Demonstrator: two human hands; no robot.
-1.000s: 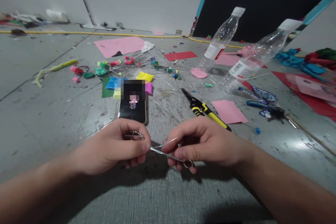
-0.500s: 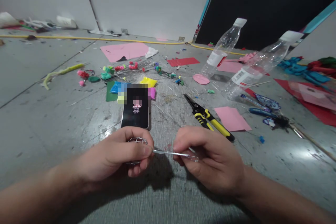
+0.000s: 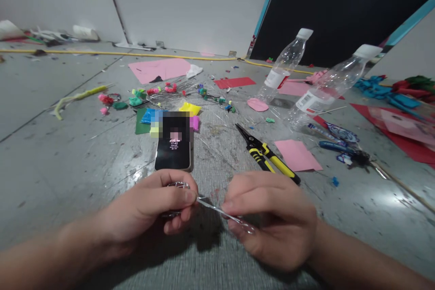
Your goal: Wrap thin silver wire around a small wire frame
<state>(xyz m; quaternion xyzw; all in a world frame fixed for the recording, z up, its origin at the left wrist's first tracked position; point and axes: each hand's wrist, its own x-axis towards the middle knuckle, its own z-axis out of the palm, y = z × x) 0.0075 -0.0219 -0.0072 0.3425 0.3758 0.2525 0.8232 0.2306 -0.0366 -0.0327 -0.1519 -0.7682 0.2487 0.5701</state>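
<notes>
Wire piece [image 3: 209,205], likely light and bendable, best held mid-length; left hand [image 3: 152,204] and right hand [image 3: 273,217] pinch it between fingers.

I can read 17:42 in white on the dark screen of the phone [image 3: 173,158]. Tiny lines sit under the numbers, but they are too small to read. The near bottle [image 3: 311,103] has a white label with black bar lines and a bit of red. The far bottle [image 3: 277,78] has a white and red label. I can't make out words on either.
</notes>
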